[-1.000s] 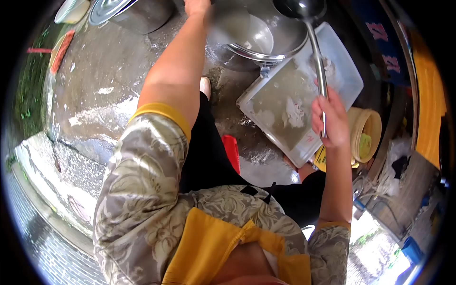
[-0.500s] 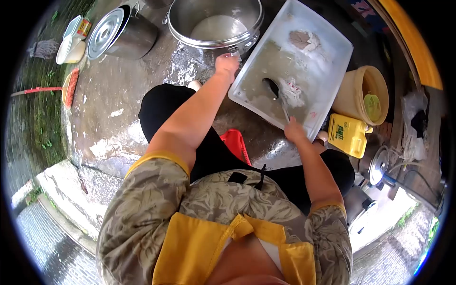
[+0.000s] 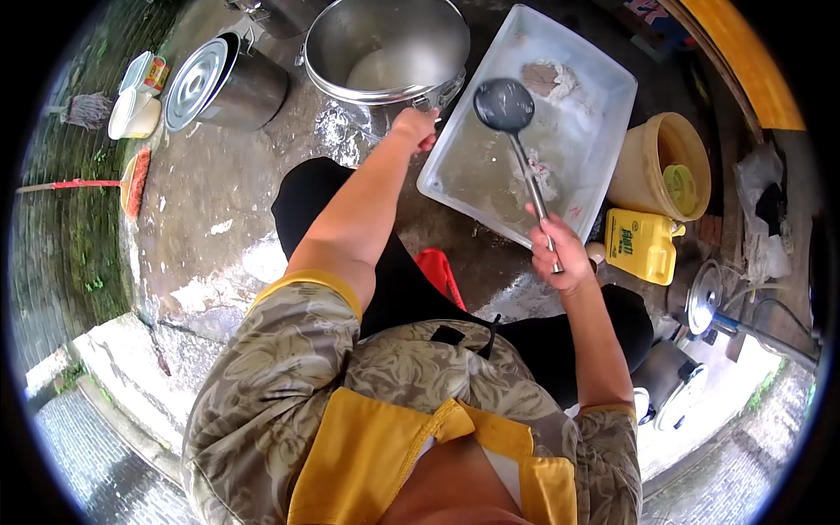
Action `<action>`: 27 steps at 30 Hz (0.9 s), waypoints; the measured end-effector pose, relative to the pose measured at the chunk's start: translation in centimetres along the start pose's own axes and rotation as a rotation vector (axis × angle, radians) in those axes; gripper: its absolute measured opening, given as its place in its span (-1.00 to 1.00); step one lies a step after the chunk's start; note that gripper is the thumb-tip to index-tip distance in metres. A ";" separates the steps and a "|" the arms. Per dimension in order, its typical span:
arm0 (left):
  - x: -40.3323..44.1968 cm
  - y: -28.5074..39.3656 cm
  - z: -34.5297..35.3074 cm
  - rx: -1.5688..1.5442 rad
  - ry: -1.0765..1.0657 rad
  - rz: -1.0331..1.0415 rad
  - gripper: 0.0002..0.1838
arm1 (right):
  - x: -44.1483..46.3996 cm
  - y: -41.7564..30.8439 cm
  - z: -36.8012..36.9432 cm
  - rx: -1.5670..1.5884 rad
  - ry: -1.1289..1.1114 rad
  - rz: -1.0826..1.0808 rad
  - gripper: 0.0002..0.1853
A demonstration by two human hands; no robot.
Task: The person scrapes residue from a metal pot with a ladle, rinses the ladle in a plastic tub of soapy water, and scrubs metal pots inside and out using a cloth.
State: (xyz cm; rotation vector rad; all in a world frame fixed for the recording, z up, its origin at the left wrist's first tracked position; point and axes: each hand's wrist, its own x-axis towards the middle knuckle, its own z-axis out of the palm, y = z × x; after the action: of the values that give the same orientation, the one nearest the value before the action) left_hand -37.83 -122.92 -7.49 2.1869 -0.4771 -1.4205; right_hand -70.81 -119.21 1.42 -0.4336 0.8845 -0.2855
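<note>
My right hand [image 3: 560,254] is closed around the steel handle of a ladle [image 3: 504,105]. The ladle's dark, round bowl is held over the white plastic tub [image 3: 442,179], which contains cloudy liquid. A crumpled whitish cloth-like thing [image 3: 541,178] lies in the tub, partly behind the ladle handle. Beyond it sits a brownish-white lump [image 3: 549,79]. My left hand [image 3: 415,129] is closed at the near rim of a large steel pot [image 3: 437,44], on its handle or latch; the fingers are partly hidden. Whitish liquid shows at the bottom of the pot.
A beige bucket [image 3: 634,166] and a yellow jug [image 3: 639,247] stand right of the tub. A lidded steel pot [image 3: 254,87] and white plastic containers [image 3: 134,115] are at the left, near a red broom [image 3: 137,184]. The concrete floor [image 3: 210,175] looks wet.
My right hand has raised the ladle out of the liquid and drawn it back, its bowl now above the tub. My left hand stays at the pot's rim. The view has shifted slightly.
</note>
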 end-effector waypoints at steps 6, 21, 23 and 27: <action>-0.6 2.5 -3.1 0.636 0.955 0.992 -0.66 | 0.1 -4.1 7.0 -0.212 0.039 -0.109 -0.72; 2.0 4.0 -3.6 0.828 0.360 0.710 -0.59 | 1.9 -8.7 8.0 -0.204 -0.155 -0.084 -0.79; 1.1 4.4 -3.9 0.875 0.305 0.625 -0.50 | 2.2 -8.6 6.4 -0.143 -0.162 -0.085 -0.73; 1.6 4.9 -4.3 0.945 0.225 0.562 -0.37 | 3.2 -7.5 4.2 -0.204 0.045 -0.165 -0.80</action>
State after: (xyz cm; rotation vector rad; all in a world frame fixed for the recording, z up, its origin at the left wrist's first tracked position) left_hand -33.33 -126.91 -4.43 2.4913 -1.7796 -0.6633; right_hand -65.98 -126.11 5.17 -0.6937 0.9276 -0.3588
